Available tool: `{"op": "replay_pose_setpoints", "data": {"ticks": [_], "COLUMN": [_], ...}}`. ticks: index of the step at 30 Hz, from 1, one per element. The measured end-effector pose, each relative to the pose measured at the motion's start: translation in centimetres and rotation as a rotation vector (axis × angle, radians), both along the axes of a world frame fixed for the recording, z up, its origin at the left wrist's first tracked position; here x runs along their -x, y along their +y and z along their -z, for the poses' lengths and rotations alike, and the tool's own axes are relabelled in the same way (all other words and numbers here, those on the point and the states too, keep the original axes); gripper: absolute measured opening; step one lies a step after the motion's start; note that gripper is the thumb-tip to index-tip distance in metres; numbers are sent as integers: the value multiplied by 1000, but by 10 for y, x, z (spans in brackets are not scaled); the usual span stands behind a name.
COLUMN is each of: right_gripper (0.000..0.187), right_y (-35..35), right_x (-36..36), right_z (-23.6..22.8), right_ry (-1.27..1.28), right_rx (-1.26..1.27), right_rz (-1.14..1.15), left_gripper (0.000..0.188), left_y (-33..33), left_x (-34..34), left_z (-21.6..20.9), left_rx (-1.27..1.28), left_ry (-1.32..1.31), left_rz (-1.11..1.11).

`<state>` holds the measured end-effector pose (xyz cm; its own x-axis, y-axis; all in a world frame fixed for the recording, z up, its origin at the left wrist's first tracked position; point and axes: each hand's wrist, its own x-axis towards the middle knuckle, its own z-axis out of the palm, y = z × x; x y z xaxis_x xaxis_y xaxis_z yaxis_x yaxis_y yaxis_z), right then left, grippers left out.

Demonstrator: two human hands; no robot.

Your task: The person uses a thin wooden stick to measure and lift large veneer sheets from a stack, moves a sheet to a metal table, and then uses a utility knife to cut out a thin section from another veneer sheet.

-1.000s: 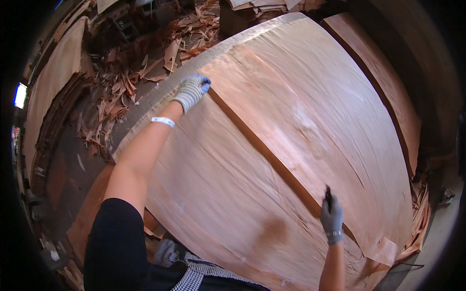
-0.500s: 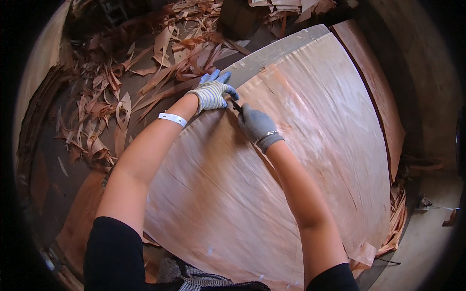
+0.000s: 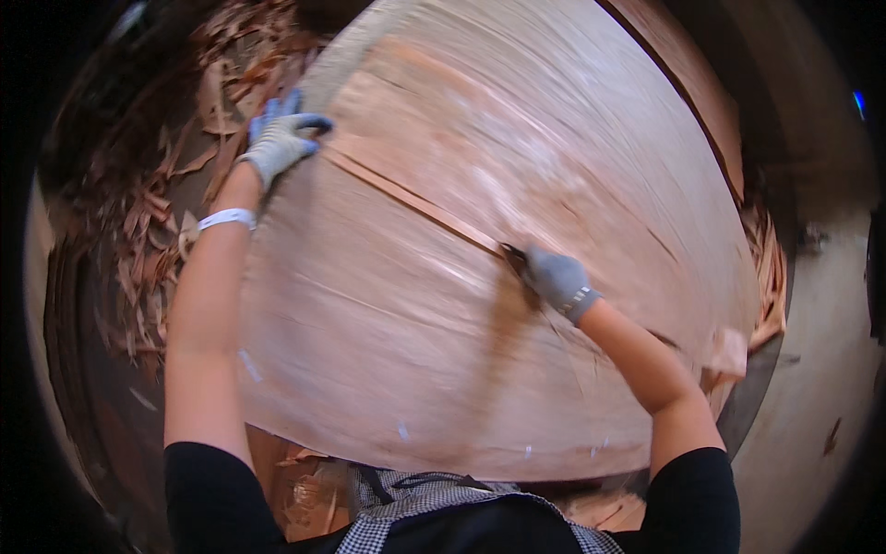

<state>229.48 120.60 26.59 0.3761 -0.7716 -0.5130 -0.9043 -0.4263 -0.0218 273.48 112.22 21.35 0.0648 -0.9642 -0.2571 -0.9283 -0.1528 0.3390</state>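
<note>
A large, thin sheet of pale reddish wood veneer spreads out before me. On its far left edge rests my left hand, in a striped glove with blue fingers, thumb and fingers spread and holding nothing. My right hand, in a grey glove, is closed around a dark knife whose tip meets the sheet right of its middle. Between the two hands runs a straight, narrow reddish strip with a dark cut line along it. The knife's handle is mostly hidden in my fist.
Torn veneer scraps lie heaped along the left side and far left. More veneer strips hang beyond the sheet's right edge, beside a pale floor. A darker wood sheet shows past the far right edge.
My right hand has drawn the knife toward me and to the right, away from my left hand, exposing the long strip. My left hand stays at the sheet's edge; the whole view has shifted.
</note>
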Motion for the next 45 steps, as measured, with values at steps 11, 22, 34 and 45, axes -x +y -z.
{"op": "replay_pose_setpoints", "data": {"ticks": [11,22,34,45], "right_gripper": [20,23,19,39], "right_y": [45,96,101,149], "right_x": [107,375,411,573], "right_z": [23,-9,-5,-37], "right_ry": [-207,-53,-110,-81], "right_rx": [66,116,63,-48], "right_rz": [161,98,158,304], "left_gripper": [41,47,39,40], "left_y": [140,157,211,231], "left_x": [337,355,615,662], "left_z": [-16,-16,-40,-23], "left_rx": [430,346,474,507], "left_ry": [-19,-385,-75,-224], "left_rz": [553,417,593,556]}}
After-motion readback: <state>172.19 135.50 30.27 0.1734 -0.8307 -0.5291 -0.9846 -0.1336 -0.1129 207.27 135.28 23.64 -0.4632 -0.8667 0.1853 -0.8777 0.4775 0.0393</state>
